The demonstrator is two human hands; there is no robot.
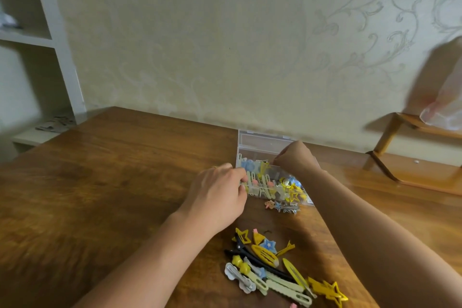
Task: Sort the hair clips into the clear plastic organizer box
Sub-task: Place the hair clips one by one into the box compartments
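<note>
Yellow, blue and pale clips (272, 266) lie heaped on the table (100, 182) nearest the person. Beyond, the left hand (217, 192) grips the box's (260, 144) near-left corner, and the right hand (296, 157) reaches inside, fingers curled; what they pinch I cannot tell.

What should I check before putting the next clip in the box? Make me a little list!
1. Organizer box lid open: ok.
2. Left hand steadying the box's left edge: ok.
3. Right hand free to fetch a clip: cannot tell; it is over the box with fingers hidden.
4. Clips left to sort: ok; a pile of clips lies on the table.
5. Stray clips outside the box front: not ok.
6. Room left in the compartments: cannot tell.
</note>
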